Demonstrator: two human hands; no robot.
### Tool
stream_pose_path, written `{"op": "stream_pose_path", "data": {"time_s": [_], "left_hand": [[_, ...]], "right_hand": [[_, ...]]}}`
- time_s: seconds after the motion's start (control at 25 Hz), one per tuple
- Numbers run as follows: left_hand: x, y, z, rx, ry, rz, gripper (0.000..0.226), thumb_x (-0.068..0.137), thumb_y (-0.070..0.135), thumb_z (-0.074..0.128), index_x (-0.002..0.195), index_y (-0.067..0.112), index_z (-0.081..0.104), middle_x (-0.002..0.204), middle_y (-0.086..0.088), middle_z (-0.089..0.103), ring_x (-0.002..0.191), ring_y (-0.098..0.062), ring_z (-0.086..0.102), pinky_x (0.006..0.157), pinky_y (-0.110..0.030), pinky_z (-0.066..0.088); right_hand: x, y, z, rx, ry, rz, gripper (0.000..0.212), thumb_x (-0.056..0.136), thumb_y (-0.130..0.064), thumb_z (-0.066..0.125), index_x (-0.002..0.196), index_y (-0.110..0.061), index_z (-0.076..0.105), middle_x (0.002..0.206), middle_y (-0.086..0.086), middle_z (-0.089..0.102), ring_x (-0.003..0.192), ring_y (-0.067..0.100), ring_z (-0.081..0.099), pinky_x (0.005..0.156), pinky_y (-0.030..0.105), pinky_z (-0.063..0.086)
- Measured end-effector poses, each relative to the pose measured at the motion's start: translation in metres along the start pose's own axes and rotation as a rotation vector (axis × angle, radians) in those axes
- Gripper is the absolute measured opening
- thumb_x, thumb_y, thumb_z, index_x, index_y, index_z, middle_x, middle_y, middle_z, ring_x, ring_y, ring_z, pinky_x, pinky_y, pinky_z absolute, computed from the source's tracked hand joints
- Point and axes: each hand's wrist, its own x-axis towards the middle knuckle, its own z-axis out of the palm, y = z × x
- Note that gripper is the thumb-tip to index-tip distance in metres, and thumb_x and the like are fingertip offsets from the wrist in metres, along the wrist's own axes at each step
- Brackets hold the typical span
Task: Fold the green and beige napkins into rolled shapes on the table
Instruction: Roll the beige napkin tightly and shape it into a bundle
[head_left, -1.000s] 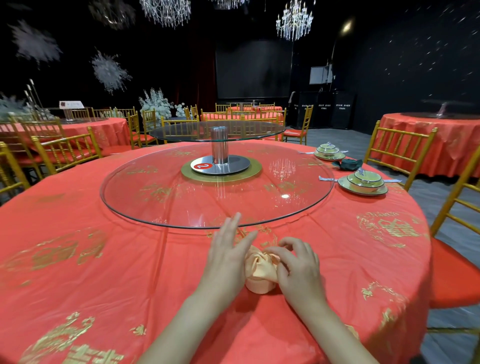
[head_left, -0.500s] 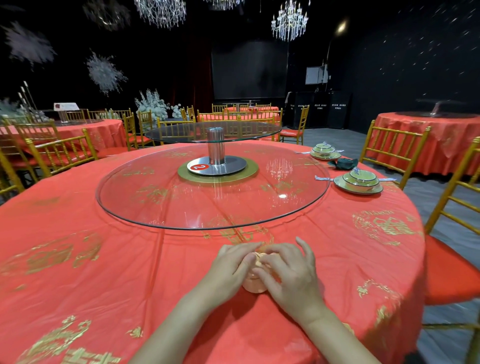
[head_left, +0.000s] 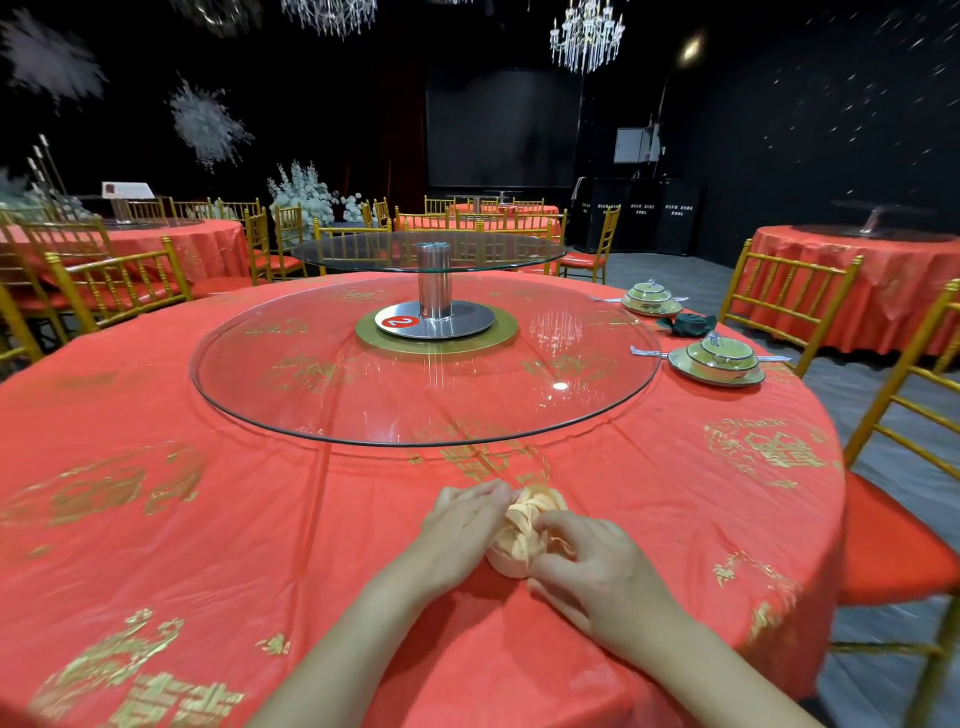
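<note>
The beige napkin (head_left: 525, 525), rolled into a rosette, stands on the red tablecloth (head_left: 218, 519) near the table's front. My left hand (head_left: 460, 525) curls round its left side, fingertips on the top folds. From the right, my right hand (head_left: 592, 561) pinches a fold of the napkin. The green napkin (head_left: 687, 323), a dark rolled bundle, lies at the far right between two place settings, away from both hands.
A glass turntable (head_left: 426, 410) fills the table's middle, with a smaller raised glass tier (head_left: 431, 250) on a metal post. Two green bowl-and-plate settings (head_left: 719, 359) sit at the right. Gold chairs (head_left: 784, 291) ring the table, one close at the right edge.
Both hands closed in over the beige napkin, then parted a little so its top folds show again. My left hand went from raised with fingers straight to curled against the napkin.
</note>
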Motion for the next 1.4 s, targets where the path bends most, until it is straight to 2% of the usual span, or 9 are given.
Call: {"op": "stream_pose_path", "data": {"time_s": [0.08, 0.2, 0.4, 0.48, 0.56, 0.72, 0.88, 1.04, 1.4], "left_hand": [[-0.001, 0.009, 0.002, 0.174, -0.007, -0.084, 0.050, 0.093, 0.062, 0.019, 0.135, 0.045, 0.040, 0.149, 0.013, 0.032, 0.134, -0.015, 0.022, 0.108, -0.038, 0.017], [-0.009, 0.012, 0.005, 0.318, -0.015, -0.044, 0.056, 0.091, 0.060, 0.033, 0.143, 0.041, 0.026, 0.151, 0.013, 0.027, 0.136, -0.014, 0.018, 0.107, -0.042, 0.018], [-0.011, 0.006, 0.001, 0.353, -0.064, 0.010, 0.076, 0.082, 0.068, 0.045, 0.146, 0.038, 0.018, 0.150, 0.011, 0.026, 0.133, -0.016, 0.021, 0.108, -0.043, 0.021], [-0.009, 0.004, 0.001, 0.364, -0.080, 0.028, 0.077, 0.083, 0.065, 0.048, 0.147, 0.036, 0.015, 0.150, 0.010, 0.026, 0.133, -0.016, 0.021, 0.108, -0.044, 0.022], [-0.009, 0.001, 0.001, 0.362, -0.091, 0.028, 0.077, 0.085, 0.060, 0.050, 0.148, 0.036, 0.011, 0.151, 0.009, 0.025, 0.135, -0.018, 0.020, 0.109, -0.046, 0.021], [-0.008, -0.002, 0.003, 0.375, -0.110, 0.010, 0.079, 0.086, 0.051, 0.051, 0.148, 0.036, 0.005, 0.153, 0.007, 0.022, 0.137, -0.019, 0.016, 0.111, -0.050, 0.018], [-0.012, 0.002, 0.004, 0.419, -0.097, 0.023, 0.084, 0.087, 0.050, 0.049, 0.149, 0.031, -0.004, 0.150, 0.006, 0.026, 0.134, -0.021, 0.020, 0.108, -0.045, 0.022], [-0.015, 0.002, 0.003, 0.432, -0.107, 0.044, 0.081, 0.091, 0.051, 0.043, 0.148, 0.028, -0.010, 0.147, 0.006, 0.030, 0.132, -0.023, 0.022, 0.107, -0.045, 0.024], [-0.021, -0.001, 0.002, 0.413, -0.081, 0.088, 0.067, 0.094, 0.052, 0.037, 0.148, 0.038, 0.001, 0.150, 0.015, 0.027, 0.127, -0.017, 0.026, 0.102, -0.041, 0.026]], "right_hand": [[0.002, 0.000, -0.004, 0.193, -0.019, 0.150, 0.020, 0.088, -0.041, 0.051, 0.078, -0.028, 0.062, 0.102, -0.011, 0.060, 0.083, 0.010, 0.058, 0.069, 0.031, 0.046], [0.010, 0.008, -0.005, 0.437, -0.044, 0.410, 0.020, 0.085, -0.046, 0.044, 0.097, -0.034, 0.056, 0.089, -0.025, 0.056, 0.082, -0.003, 0.055, 0.074, 0.026, 0.047], [0.028, 0.018, -0.011, 0.500, -0.257, 0.402, 0.052, 0.070, -0.045, 0.068, 0.120, -0.041, 0.053, 0.098, -0.030, 0.050, 0.083, -0.014, 0.050, 0.076, 0.008, 0.037], [0.035, 0.021, -0.013, 0.441, -0.343, 0.372, 0.063, 0.063, -0.059, 0.064, 0.122, -0.042, 0.052, 0.095, -0.027, 0.046, 0.083, -0.013, 0.048, 0.078, 0.013, 0.037], [0.037, 0.023, -0.013, 0.395, -0.346, 0.392, 0.061, 0.060, -0.066, 0.056, 0.118, -0.046, 0.054, 0.099, -0.025, 0.042, 0.093, -0.006, 0.048, 0.087, 0.021, 0.039], [0.043, 0.026, -0.007, 0.604, -0.158, 0.648, 0.036, 0.076, -0.047, 0.059, 0.108, -0.032, 0.058, 0.106, -0.014, 0.058, 0.104, 0.006, 0.055, 0.097, 0.028, 0.042], [0.069, 0.022, 0.003, 0.405, -0.263, 0.692, 0.012, 0.085, -0.035, 0.062, 0.081, -0.024, 0.064, 0.083, -0.008, 0.066, 0.082, 0.011, 0.060, 0.074, 0.028, 0.045], [0.073, 0.020, 0.011, 0.326, -0.242, 0.781, 0.033, 0.085, -0.034, 0.064, 0.059, -0.025, 0.045, 0.061, -0.009, 0.052, 0.065, 0.014, 0.049, 0.056, 0.027, 0.032], [0.060, 0.013, 0.018, 0.218, -0.311, 0.943, 0.046, 0.087, -0.049, 0.055, 0.056, -0.018, 0.042, 0.057, -0.004, 0.050, 0.067, 0.026, 0.052, 0.059, 0.033, 0.039]]}}
